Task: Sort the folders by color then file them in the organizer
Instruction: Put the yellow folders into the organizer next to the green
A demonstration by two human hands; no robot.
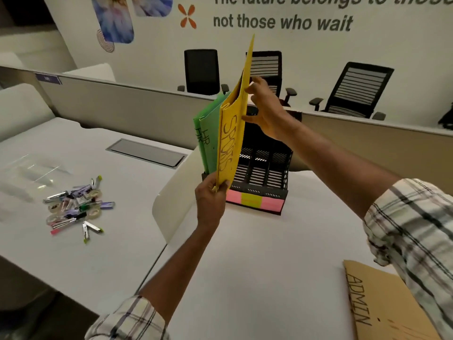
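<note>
brown "admin" folder (pixel 382 307) flat, both hands gripping upright yellow "sports" folder (pixel 231 141)

Tan cardboard folder marked "ADMIN" (pixel 382 305): cut off by bottom and right edges. Two green plastic folders (pixel 205 136): mostly hidden behind the yellow "SPORTS" folder (pixel 231 133), lower ends out of sight. Black mesh organizer (pixel 264 173): left compartments blocked, can't tell which slot holds the green ones. Heap of small pens and clips (pixel 76 207): too small to identify individually. Wall lettering (pixel 318 11): top line clipped.
</note>
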